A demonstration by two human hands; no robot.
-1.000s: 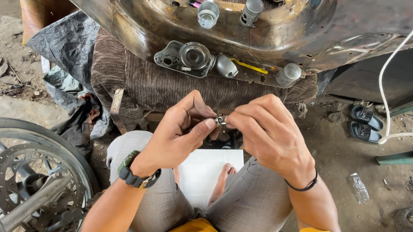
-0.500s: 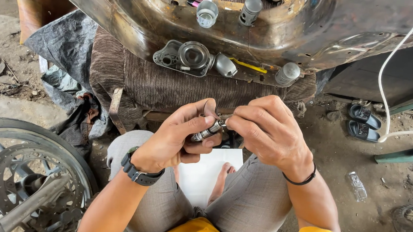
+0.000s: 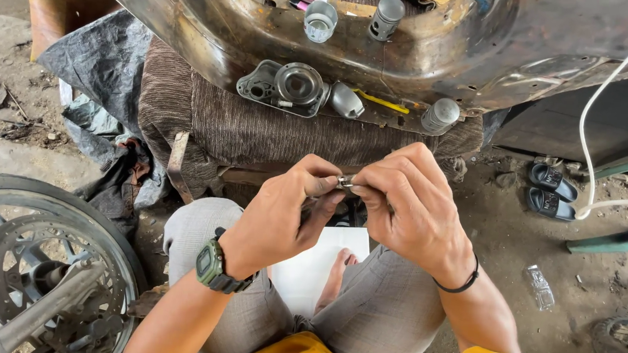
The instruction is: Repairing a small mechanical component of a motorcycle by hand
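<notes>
Dirt floor (image 3: 516, 242) and workshop clutter surround me as I look down at my own lap, where a white sheet of paper (image 3: 315, 265) lies between my knees, directly below the fingers. Both hands meet just above it: my left hand (image 3: 282, 215) and right hand (image 3: 414, 213) pinch a small metal part (image 3: 344, 181) between thumb and forefinger tips, fingers pressed together on it from either side. It sits right at the fingertips, mostly hidden (I cannot tell its exact shape). As I judge it, the fiddling with this piece is mid-way; nothing shows it fitted anywhere yet, and the other parts lie untouched.

Beyond the fingers, on a brown ribbed cushion (image 3: 258, 128), rest a grey metal housing (image 3: 283, 87), a small rounded cap (image 3: 346, 100), a yellow tool (image 3: 382, 102) and a metal cylinder (image 3: 440, 114). Farther still, a rusty metal shell (image 3: 192, 20) holds a glass (image 3: 319, 20). Left of my hands stands a motorcycle wheel (image 3: 35, 267).
</notes>
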